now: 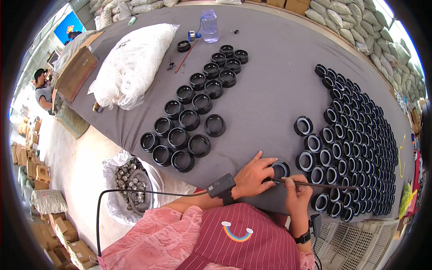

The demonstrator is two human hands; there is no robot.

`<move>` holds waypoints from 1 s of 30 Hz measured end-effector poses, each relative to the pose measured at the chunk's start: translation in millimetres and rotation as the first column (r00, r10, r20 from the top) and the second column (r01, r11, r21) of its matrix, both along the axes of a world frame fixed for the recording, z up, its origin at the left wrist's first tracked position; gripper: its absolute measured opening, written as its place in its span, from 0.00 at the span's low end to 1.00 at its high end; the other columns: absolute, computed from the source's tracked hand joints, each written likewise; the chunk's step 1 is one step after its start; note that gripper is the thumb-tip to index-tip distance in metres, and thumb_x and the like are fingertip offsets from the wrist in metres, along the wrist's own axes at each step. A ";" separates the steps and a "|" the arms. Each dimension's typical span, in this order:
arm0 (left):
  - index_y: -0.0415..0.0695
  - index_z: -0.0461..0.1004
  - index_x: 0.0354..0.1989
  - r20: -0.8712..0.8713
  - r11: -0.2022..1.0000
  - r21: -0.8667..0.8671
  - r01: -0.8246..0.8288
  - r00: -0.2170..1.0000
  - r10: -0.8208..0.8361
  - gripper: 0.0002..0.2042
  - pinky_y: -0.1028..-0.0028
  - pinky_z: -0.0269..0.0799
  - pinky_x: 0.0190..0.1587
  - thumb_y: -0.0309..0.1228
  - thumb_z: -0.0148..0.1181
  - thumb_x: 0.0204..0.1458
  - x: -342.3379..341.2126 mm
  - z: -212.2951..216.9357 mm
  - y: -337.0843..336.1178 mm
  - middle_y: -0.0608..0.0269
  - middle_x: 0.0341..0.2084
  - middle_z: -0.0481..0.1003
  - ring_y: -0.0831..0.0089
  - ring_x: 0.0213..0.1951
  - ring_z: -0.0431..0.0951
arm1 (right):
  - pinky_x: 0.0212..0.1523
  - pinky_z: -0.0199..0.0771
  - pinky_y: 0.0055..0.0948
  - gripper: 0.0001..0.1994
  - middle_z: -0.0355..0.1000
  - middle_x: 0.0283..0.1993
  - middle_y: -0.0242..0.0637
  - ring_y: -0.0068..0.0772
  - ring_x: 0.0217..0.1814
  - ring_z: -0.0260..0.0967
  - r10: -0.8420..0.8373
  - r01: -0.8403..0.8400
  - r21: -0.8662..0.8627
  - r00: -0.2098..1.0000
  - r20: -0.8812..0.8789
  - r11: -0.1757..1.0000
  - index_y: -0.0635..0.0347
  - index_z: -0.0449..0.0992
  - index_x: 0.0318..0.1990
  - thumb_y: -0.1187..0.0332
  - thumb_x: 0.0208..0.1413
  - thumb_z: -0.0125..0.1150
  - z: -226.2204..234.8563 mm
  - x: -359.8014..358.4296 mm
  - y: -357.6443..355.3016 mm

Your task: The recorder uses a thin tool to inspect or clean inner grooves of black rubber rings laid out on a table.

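Two hands work at the near edge of the grey tabletop point(270, 90). The left hand point(253, 177) lies with fingers spread over a black ring point(281, 169), pressing it to the cloth. The right hand point(298, 193) is closed round a thin dark stick point(315, 184), whose tip reaches left to the ring. Just right of them a large block of similar rings with pale inner rims point(355, 135) covers the tabletop. Farther left, wider black rings point(193, 112) sit in diagonal rows, beside a white sack point(135, 63). A clear bottle point(209, 26) stands at the far edge.
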State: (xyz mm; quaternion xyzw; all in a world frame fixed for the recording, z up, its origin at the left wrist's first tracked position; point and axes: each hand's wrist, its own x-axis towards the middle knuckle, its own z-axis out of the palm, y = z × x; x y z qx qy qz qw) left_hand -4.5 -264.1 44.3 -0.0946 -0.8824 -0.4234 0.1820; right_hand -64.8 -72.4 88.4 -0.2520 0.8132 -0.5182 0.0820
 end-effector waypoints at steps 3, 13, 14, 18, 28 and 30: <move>0.43 0.69 0.33 0.026 0.999 0.038 -0.010 1.000 0.009 0.18 0.41 0.52 0.68 0.36 0.72 0.42 -3.1 6.8 0.2 0.47 0.54 0.71 0.52 0.59 0.70 | 0.36 0.77 0.30 0.04 0.76 0.36 0.40 0.30 0.35 0.74 -0.145 0.286 -0.466 0.938 0.315 0.837 0.63 0.70 0.38 0.72 0.65 0.53 -24.7 8.2 4.9; 0.40 0.65 0.47 0.075 0.945 0.244 -0.218 0.976 0.205 0.27 0.49 0.63 0.61 0.33 0.70 0.39 -16.4 45.8 -22.3 0.48 0.45 0.71 0.47 0.52 0.71 | 0.34 0.79 0.35 0.07 0.74 0.35 0.44 0.34 0.31 0.73 -0.041 0.354 -0.711 0.908 0.417 0.608 0.60 0.66 0.40 0.66 0.68 0.49 -54.1 24.7 21.7; 0.39 0.65 0.51 -0.064 0.958 0.089 -0.272 0.959 0.278 0.30 0.53 0.66 0.53 0.32 0.70 0.37 -25.5 45.8 -35.5 0.49 0.43 0.71 0.48 0.48 0.72 | 0.34 0.79 0.34 0.06 0.74 0.35 0.45 0.33 0.31 0.73 -0.003 0.310 -0.717 0.919 0.395 0.625 0.60 0.66 0.40 0.67 0.68 0.50 -56.5 23.3 22.3; 0.39 0.69 0.48 -0.095 0.739 -0.519 -0.428 0.889 0.448 0.27 0.61 0.66 0.46 0.29 0.65 0.35 -61.3 71.9 -89.5 0.50 0.39 0.72 0.52 0.43 0.72 | 0.32 0.77 0.34 0.04 0.74 0.35 0.47 0.35 0.31 0.72 0.036 0.185 -0.655 0.950 0.310 0.733 0.60 0.66 0.40 0.70 0.67 0.50 -58.5 22.6 23.6; 0.43 0.63 0.64 0.038 0.854 -0.426 -0.297 0.938 0.345 0.38 0.55 0.58 0.66 0.41 0.72 0.44 -125.4 44.0 -66.7 0.46 0.65 0.63 0.50 0.67 0.60 | 0.37 0.74 0.31 0.05 0.76 0.36 0.48 0.30 0.32 0.70 0.072 0.180 -0.705 0.948 0.311 0.686 0.63 0.68 0.40 0.71 0.67 0.50 -60.1 22.2 21.1; 0.43 0.57 0.67 -0.001 0.936 -0.289 -0.204 0.977 0.213 0.42 0.54 0.56 0.67 0.38 0.72 0.43 -148.2 39.3 -34.4 0.45 0.65 0.62 0.49 0.67 0.59 | 0.37 0.73 0.30 0.05 0.76 0.36 0.47 0.29 0.32 0.70 0.069 0.170 -0.701 0.952 0.299 0.693 0.63 0.68 0.41 0.70 0.67 0.50 -61.7 22.0 21.3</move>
